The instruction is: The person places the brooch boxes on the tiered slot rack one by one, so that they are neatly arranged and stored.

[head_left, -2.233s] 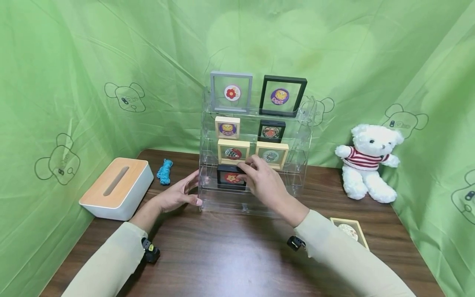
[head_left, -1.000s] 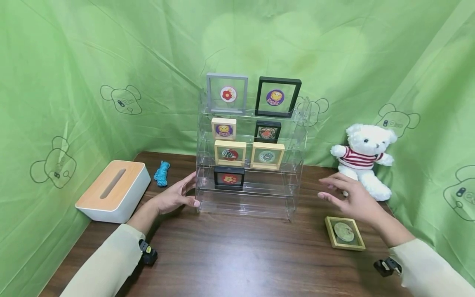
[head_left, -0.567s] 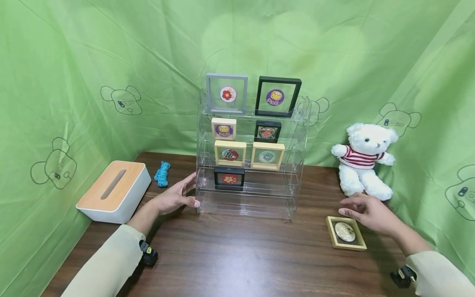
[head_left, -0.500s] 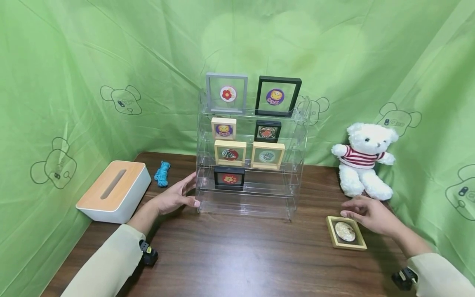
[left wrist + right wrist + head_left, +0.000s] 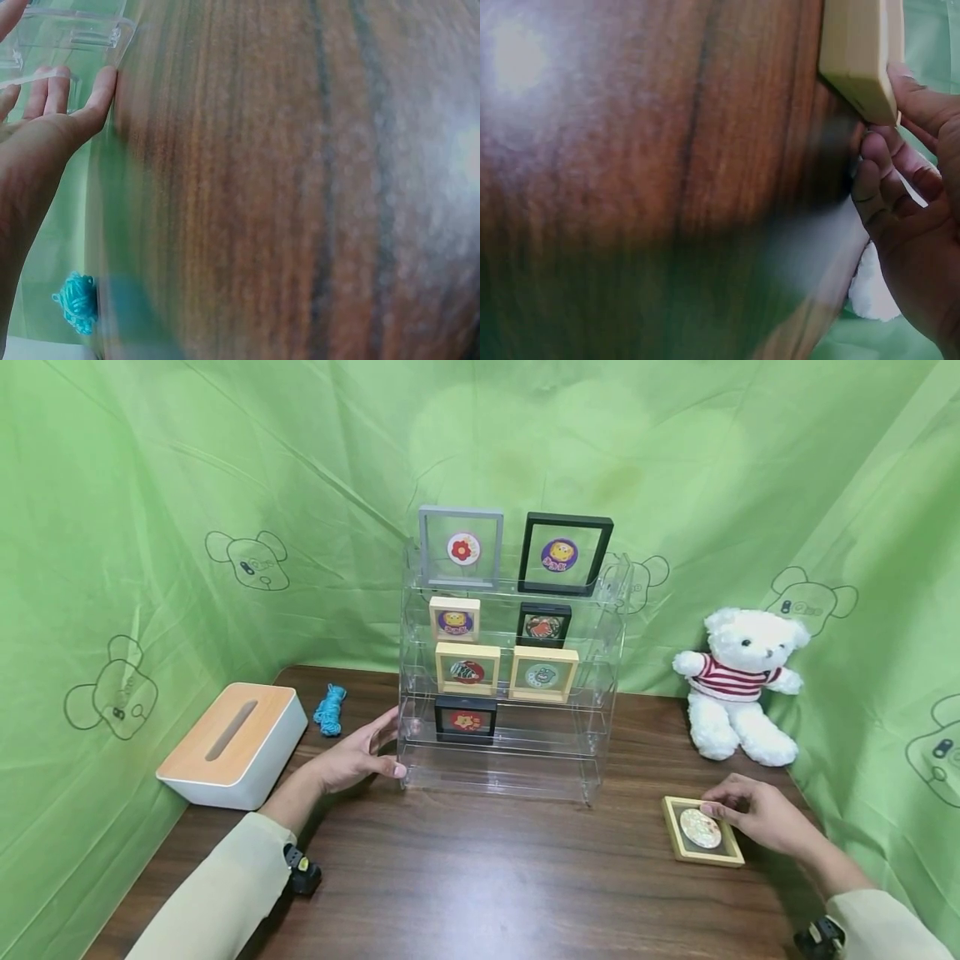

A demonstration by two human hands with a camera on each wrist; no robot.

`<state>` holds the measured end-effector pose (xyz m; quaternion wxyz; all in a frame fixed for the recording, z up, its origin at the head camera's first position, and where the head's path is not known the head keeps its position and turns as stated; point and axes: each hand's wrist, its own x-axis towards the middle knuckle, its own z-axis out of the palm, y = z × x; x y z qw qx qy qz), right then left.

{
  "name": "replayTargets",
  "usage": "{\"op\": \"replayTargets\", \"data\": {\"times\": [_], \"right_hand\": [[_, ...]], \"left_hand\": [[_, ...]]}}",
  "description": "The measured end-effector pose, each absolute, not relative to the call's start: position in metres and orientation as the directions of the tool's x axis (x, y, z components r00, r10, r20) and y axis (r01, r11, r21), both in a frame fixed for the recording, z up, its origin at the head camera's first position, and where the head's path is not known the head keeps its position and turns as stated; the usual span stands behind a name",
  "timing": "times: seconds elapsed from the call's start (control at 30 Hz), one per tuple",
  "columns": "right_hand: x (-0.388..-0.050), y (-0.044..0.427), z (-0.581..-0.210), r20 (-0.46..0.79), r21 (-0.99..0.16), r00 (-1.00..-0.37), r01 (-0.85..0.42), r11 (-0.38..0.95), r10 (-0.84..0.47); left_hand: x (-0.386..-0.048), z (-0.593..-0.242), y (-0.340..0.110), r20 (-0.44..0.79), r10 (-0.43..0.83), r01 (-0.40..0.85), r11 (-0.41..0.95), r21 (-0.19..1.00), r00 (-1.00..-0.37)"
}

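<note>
A clear stepped display rack (image 5: 495,781) stands mid-table in the head view, holding several framed round badges. My left hand (image 5: 352,762) rests against its left side, thumb at the front edge, fingers extended. The left wrist view shows these fingers (image 5: 94,105) touching the clear plastic. At the right, a pale yellow picture frame (image 5: 675,843) with a whitish round badge lies on the table. My right hand (image 5: 761,814) pinches its far right corner, thumb on top. In the right wrist view, the thumb presses the frame (image 5: 859,67); some fingertips are hidden behind it.
A white tissue box (image 5: 258,777) with a wooden lid and a bundle of blue cord (image 5: 330,710) sit left of the rack. A white teddy bear (image 5: 738,685) in a striped shirt sits behind my right hand. Green cloth (image 5: 337,485) surrounds the table (image 5: 465,877).
My right hand has left the black frame on the rack's lower tier, moved right and down, and taken hold of the yellow frame's corner. The left hand has stayed at the rack.
</note>
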<state>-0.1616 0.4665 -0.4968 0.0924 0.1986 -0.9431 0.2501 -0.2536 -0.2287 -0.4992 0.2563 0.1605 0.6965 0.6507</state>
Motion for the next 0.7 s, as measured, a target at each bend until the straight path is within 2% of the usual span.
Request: {"op": "replayTargets", "data": {"times": [0.27, 0.57, 0.7], "right_hand": [[-0.162, 0.465, -0.495, 0.249, -0.447, -0.909, -0.415, 0.793, -0.335], [-0.162, 0.461, -0.474, 0.018, -0.530, -0.951, -0.270, 0.803, -0.308], [-0.163, 0.460, -0.470, -0.029, -0.580, -0.956, -0.222, 0.783, -0.293]], "left_hand": [[-0.252, -0.498, -0.228, -0.144, 0.563, -0.117, 0.085, 0.990, -0.813], [-0.251, -0.496, -0.228, -0.151, 0.571, -0.130, 0.077, 0.989, -0.807], [-0.251, -0.497, -0.228, -0.148, 0.569, -0.125, 0.079, 0.989, -0.809]]}}
